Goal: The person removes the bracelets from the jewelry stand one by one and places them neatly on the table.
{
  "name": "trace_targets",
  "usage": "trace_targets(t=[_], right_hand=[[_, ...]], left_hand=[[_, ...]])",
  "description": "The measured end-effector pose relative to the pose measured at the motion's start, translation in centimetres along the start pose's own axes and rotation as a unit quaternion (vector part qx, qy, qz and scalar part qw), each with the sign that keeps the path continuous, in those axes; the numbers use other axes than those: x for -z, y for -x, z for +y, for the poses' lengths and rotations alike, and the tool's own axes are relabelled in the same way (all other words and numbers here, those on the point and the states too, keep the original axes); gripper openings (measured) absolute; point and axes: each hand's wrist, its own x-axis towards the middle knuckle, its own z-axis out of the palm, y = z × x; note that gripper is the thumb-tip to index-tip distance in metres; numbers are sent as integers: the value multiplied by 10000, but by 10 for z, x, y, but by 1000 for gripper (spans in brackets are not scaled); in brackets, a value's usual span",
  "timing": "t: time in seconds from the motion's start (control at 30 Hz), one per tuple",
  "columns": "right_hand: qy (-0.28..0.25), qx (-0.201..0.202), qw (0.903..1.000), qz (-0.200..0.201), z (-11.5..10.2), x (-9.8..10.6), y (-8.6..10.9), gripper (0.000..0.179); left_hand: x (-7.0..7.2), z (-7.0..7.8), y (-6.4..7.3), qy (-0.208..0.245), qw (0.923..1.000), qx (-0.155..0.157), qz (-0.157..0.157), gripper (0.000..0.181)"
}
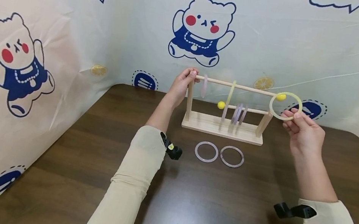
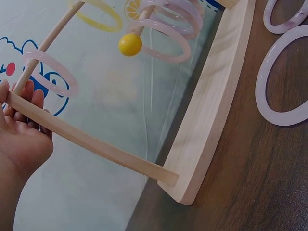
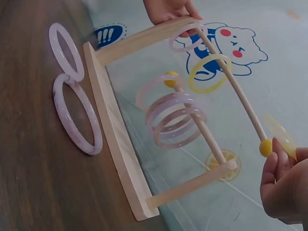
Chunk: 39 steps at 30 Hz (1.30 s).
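A wooden bangle rack (image 1: 222,127) stands on the table, with an upper rod (image 1: 255,89) and a shorter lower rod (image 1: 257,111). My left hand (image 1: 180,85) grips the rack at the top of its left post. Between thumb and fingers, my right hand (image 1: 305,135) pinches a yellow bangle (image 1: 289,93). That bangle overlaps the upper rod's yellow ball (image 1: 281,97) in the head view; the right wrist view has it just off the ball's end. A pink bangle (image 1: 204,87) and another yellow bangle (image 2: 98,24) hang on the upper rod. Several pink and purple bangles (image 3: 159,120) hang on the lower one.
Two pale purple bangles, one on the left (image 1: 196,150) and one on the right (image 1: 242,160), lie flat on the brown table (image 1: 187,205) in front of the rack. Behind the table hangs a printed cloth (image 1: 143,26) with cartoon bears.
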Motion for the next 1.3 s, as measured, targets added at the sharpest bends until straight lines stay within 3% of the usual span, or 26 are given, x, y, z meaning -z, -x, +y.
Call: trace_targets(t=[0.47,0.8,1.03,1.3], right_hand=[[489,-651,9956,-473,6,14,2,12],[1090,-944,9884,-471,11,26,4,17],[1287,-1261,9827,-419,11,36,9,18],[1619,-1513,9735,-567,15,44,11,20]], left_hand=[[-3,3,-2,-58,9999,-64,137,20],[-3,-2,0,53,9996,-184,195,29],[-3,-4,1,196,9992,-221,267,20],[-3,-6,0,149,9988,-334,314,26]])
